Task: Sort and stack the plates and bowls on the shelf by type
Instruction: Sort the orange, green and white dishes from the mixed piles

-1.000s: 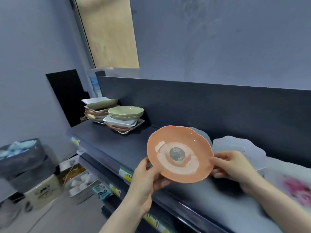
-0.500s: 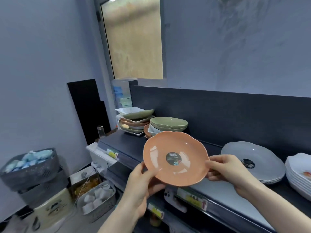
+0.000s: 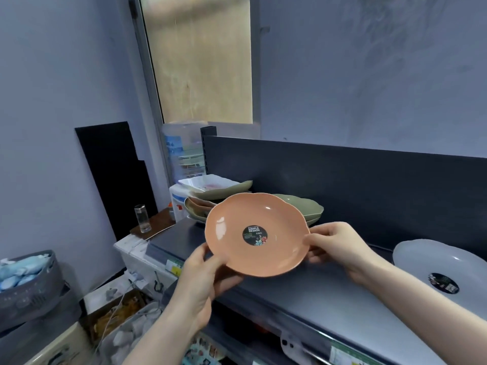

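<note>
Both hands hold an orange scalloped plate (image 3: 276, 222) with a round black sticker at its centre, tilted toward me above the dark shelf (image 3: 311, 293). My left hand (image 3: 203, 277) grips its lower left rim; my right hand (image 3: 337, 243) grips the right rim. Behind the plate sits a green dish stack (image 3: 308, 206). Further left is a mixed pile of white, green and brown dishes (image 3: 210, 188). A grey-white scalloped plate stack (image 3: 432, 264) with a black sticker rests on the shelf at the right.
A dark back panel (image 3: 355, 180) closes the shelf's rear. Left of the shelf stand a water dispenser (image 3: 184, 159), a drinking glass (image 3: 142, 218) on a small board and a grey basket (image 3: 26, 288). Boxes of goods (image 3: 123, 320) lie below.
The view has swung left and nearer to the shelf's left end. The orange plate, first seen from its underside, has stayed in both hands with its sticker side facing me.
</note>
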The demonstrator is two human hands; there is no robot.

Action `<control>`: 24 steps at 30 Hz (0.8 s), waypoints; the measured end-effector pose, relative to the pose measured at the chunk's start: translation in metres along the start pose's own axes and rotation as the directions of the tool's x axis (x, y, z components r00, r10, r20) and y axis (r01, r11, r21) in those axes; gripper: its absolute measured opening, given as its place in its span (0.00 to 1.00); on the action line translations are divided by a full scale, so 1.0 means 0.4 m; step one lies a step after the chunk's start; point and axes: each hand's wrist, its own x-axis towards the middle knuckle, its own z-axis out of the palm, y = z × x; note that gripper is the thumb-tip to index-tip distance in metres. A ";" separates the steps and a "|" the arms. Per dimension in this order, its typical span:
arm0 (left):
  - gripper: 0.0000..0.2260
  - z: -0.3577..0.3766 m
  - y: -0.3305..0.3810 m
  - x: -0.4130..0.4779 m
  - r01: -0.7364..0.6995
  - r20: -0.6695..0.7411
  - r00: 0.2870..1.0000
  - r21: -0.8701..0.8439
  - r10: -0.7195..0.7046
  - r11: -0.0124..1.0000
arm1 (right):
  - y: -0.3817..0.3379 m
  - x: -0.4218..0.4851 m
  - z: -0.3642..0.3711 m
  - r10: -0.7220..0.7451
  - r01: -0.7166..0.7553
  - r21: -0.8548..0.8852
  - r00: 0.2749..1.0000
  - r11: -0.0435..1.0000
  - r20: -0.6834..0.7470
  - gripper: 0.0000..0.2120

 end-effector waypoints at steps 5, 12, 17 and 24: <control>0.10 -0.008 0.050 0.163 -0.008 0.009 1.000 0.034 0.008 0.999 | -0.027 0.145 0.033 -0.012 0.016 0.065 0.998 0.998 -0.057 0.09; 0.11 -0.013 0.171 0.389 -0.005 -0.011 1.000 0.112 0.006 0.994 | -0.099 0.329 0.089 -0.039 0.044 0.114 0.998 0.993 -0.045 0.08; 0.10 -0.037 0.246 0.504 0.078 -0.085 0.993 0.007 -0.077 0.997 | -0.133 0.414 0.120 -0.055 0.057 0.115 0.998 0.992 -0.019 0.06; 0.05 -0.056 0.274 0.613 0.170 0.000 0.985 0.001 -0.170 0.985 | -0.064 0.449 0.044 -0.299 0.083 -0.605 0.917 0.792 -0.265 0.11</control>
